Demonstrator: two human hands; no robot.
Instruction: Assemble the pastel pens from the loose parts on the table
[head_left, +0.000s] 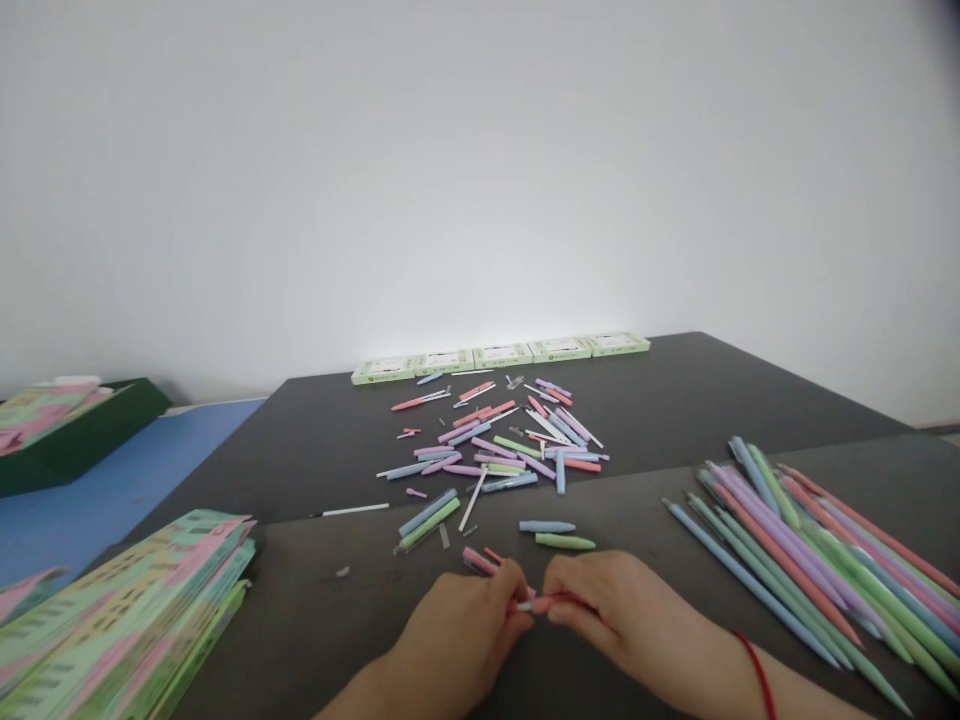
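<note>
Near the table's front edge, my left hand (461, 635) and my right hand (634, 605) meet with fingertips pinched. A pink pen part (555, 602) is in my right fingers, and a short white piece (524, 606) shows in the gap between the hands. My left fingers grip the pink end on the other side of it, mostly hidden by the fingers. Just beyond my left hand is another pink pen piece (478, 562). A blue pen barrel (547, 526) and a green pen barrel (565, 542) lie in front of my right hand.
Loose pen barrels and white refills (510, 455) are scattered mid-table. Assembled-looking pens (810, 560) are heaped at right. Printed pink-and-green packets (127, 620) stand stacked at left. Several flat boxes (502, 356) line the back edge. A dark green box (97, 430) sits on a blue surface.
</note>
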